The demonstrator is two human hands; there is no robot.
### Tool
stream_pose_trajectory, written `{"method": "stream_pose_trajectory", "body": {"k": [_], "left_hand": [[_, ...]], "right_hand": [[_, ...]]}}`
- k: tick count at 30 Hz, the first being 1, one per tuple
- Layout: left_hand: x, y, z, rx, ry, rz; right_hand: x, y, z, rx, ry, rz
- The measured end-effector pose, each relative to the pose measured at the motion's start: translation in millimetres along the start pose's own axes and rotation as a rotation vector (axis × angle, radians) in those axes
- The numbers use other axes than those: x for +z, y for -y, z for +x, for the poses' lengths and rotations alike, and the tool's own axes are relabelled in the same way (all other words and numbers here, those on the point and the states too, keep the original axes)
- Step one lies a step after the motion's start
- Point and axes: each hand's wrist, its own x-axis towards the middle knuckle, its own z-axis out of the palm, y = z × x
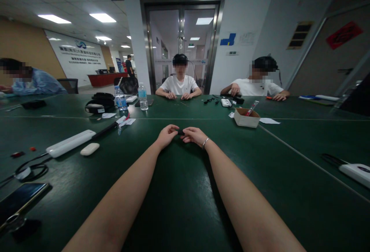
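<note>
Pinching a small dark piece between both hands, mid-manipulation

Left hand and right hand meet out at arm's length over the green surface. Between them: a small dark object, too small to identify. Each grip is clamped on one end of it, fingertips closed, object just above or resting on the surface; can't tell which. Bracelet on the right wrist.

Step, as I read it: fine two-handed work on the piece (fitting, pulling apart or twisting; can't tell which). Looks mid-step, not finished.

Next move calls for: steady counter-hold with one hand while the other does the small motion; keep forearms planted on the surface for support. Risk is the piece slipping out, since it's dark and would be hard to spot on the green.

Nearby but well apart: cardboard box ahead right, white oval item and long white bar to the left, phone at near left. Two persons in white shirts sit across the surface, busy with their own hands.
</note>
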Motion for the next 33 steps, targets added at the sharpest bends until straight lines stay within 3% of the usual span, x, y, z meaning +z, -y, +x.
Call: {"method": "stream_pose_trajectory", "body": {"k": [7,13,18,24,29,33], "left_hand": [[-0.5,-5.0,-2.1,-0.02,-0.001,0.0],[1.8,-3.4,-1.8,0.009,0.015,0.039],[2.2,-3.1,-1.4,-0.014,-0.009,0.046],[2.0,-4.2,-1.4,-0.008,-0.014,0.033],[0.9,-4.6,-1.8,-0.028,-0.027,0.026],[0.8,-3.2,-1.9,-0.017,-0.021,0.032]], "right_hand": [[-2.0,2.7,-7.0,-0.107,0.076,0.022],[2.1,2.3,-0.5,-0.001,-0.016,-0.138],[-1.5,2.3,-3.4,-0.124,0.013,-0.054],[0.4,2.9,-0.7,0.0,-0.004,-0.141],[-3.4,6.8,-8.1,-0.119,0.115,-0.043],[0.2,8.7,-8.6,-0.03,0.051,-0.057]]}}
